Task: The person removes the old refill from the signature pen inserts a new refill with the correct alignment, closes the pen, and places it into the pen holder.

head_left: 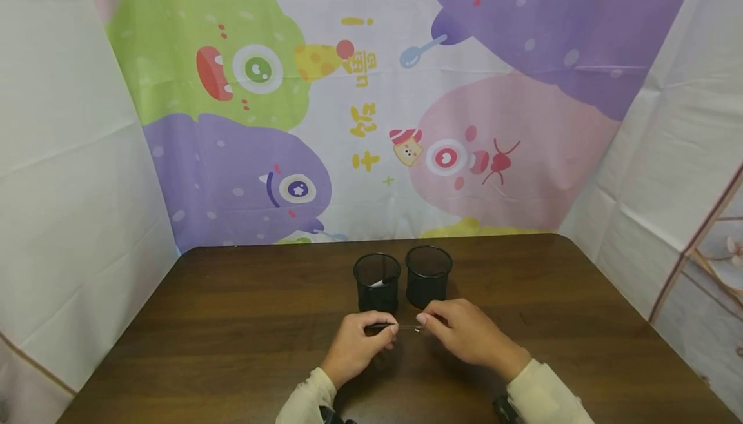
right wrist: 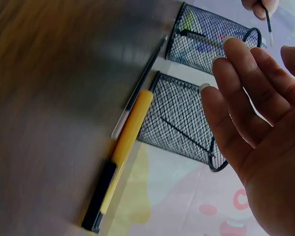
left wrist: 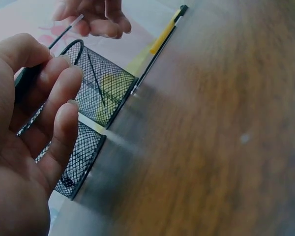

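My left hand [head_left: 361, 344] pinches a thin stick [left wrist: 66, 33] with a dark handle and a pale tip. The handle lies partly hidden in the fingers. My right hand [head_left: 464, 330] is beside the tip, its fingers loosely bent with nothing between them in the right wrist view; a small gap separates them from the tip. Just beyond the hands stand two black mesh pen cups, a left cup [head_left: 377, 298] and a right cup [head_left: 428, 285]. Inside the left one, a small white piece [head_left: 378, 282] shows.
A yellow and black tool [right wrist: 130, 130], perhaps a cutter or pen, lies on the table near the right cup, with a slim black and silver rod [right wrist: 142, 78] alongside. The brown wooden table [head_left: 232, 321] ends at a cartoon-printed cloth [head_left: 371, 211]; pale cloths hang at both sides.
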`<state>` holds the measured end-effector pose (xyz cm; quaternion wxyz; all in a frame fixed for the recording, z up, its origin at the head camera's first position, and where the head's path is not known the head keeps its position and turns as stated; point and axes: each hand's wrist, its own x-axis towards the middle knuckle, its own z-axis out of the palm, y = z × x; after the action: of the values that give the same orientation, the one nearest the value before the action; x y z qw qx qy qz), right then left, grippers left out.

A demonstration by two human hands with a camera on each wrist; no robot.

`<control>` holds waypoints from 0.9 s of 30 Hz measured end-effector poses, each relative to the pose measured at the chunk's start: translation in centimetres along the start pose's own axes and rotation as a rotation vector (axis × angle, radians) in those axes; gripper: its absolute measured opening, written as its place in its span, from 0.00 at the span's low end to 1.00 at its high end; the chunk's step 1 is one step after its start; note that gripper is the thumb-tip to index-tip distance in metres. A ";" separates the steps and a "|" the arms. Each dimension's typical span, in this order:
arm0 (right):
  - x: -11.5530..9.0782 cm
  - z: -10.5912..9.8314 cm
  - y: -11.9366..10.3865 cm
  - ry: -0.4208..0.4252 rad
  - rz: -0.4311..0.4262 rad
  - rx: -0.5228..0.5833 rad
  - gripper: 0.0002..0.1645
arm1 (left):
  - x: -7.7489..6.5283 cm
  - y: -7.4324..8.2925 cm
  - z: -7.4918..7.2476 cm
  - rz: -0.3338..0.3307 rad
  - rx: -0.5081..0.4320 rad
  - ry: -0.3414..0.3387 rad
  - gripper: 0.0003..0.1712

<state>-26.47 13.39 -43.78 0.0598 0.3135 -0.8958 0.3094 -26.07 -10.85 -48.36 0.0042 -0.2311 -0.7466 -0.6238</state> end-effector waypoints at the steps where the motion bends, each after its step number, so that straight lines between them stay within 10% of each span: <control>1: -0.1 -0.1 0.1 -0.002 0.006 0.000 0.18 | 0.0 0.0 0.0 -0.002 -0.004 0.000 0.10; 18: -0.9 -1.7 1.3 -0.008 0.062 -0.040 0.09 | -0.7 3.7 0.2 -0.029 -0.005 0.026 0.04; 27: -1.4 -2.4 2.0 -0.001 0.078 -0.078 0.07 | 0.0 0.4 0.1 -0.045 0.004 0.029 0.09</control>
<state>-26.74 16.74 -43.34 0.0596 0.2761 -0.9187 0.2761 -25.90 -10.70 -48.02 0.0012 -0.2052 -0.7526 -0.6257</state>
